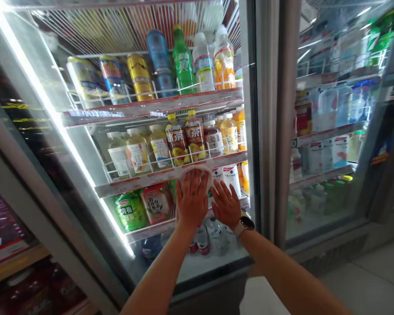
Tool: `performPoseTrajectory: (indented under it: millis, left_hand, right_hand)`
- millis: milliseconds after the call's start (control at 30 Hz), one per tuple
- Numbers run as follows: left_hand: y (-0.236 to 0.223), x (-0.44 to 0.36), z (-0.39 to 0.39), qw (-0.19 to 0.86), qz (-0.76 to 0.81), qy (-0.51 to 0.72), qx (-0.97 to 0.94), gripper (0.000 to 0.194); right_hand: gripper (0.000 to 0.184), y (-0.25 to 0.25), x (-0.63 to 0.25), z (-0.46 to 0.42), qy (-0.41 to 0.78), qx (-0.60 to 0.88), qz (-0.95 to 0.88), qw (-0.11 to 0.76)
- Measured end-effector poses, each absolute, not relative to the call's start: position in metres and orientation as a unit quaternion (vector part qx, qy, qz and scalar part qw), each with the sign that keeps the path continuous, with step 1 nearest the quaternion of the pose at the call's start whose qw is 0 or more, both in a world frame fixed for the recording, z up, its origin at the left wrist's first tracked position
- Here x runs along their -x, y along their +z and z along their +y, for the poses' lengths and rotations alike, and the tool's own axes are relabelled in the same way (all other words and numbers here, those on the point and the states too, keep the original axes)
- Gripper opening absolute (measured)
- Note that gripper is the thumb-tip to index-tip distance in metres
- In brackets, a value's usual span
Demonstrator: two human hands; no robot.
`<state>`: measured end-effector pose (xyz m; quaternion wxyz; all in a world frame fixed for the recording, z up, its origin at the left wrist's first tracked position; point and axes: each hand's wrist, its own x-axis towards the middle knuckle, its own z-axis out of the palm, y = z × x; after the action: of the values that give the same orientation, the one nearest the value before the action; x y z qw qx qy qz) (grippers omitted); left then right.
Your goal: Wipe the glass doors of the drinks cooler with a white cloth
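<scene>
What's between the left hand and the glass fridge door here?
The head view shows a white cloth pressed between the left hand and the glass fridge door.

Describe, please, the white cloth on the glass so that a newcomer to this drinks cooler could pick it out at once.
On the left glass door of the drinks cooler, find the shelf edge below the iced-tea bottles. Under the left hand, a crumpled white cloth presses on the glass, plain and soft, unlike the bright bottles behind it.
</scene>
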<state>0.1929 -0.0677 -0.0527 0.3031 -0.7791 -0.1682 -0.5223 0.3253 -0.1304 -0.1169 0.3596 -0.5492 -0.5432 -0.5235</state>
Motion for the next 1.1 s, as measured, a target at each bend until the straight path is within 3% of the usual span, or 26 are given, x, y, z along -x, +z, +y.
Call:
performPoseTrajectory:
  millis: [300, 433, 533, 867, 967, 1100]
  left_hand:
    - [-0.163, -0.164, -0.061, 0.338, -0.148, -0.453, 0.811, 0.060]
    - [-0.184, -0.147, -0.056, 0.347, -0.123, -0.414, 0.833, 0.054]
    - [-0.165, -0.144, -0.056, 0.342, -0.107, -0.413, 0.837, 0.051]
    - [-0.012, -0.191, -0.063, 0.315, -0.152, -0.539, 0.766, 0.067]
    - [-0.015, -0.209, -0.072, 0.322, -0.148, -0.519, 0.778, 0.067]
    - [-0.065, -0.226, -0.083, 0.362, -0.108, -0.450, 0.809, 0.061]
  right_hand:
    - [0.057, -0.115, -0.326, -0.132, -0.526, 0.539, -0.545, 0.368]
    - [0.060, -0.116, -0.326, -0.131, -0.518, 0.549, -0.543, 0.368]
    - [0.061, -0.117, -0.326, -0.129, -0.516, 0.546, -0.545, 0.372]
    - [0.064, -0.098, -0.348, -0.165, -0.488, 0.553, -0.560, 0.377]
    - [0.063, -0.090, -0.374, -0.174, -0.487, 0.596, -0.490, 0.408]
    - [0.064, -0.093, -0.403, -0.170, -0.490, 0.609, -0.498, 0.376]
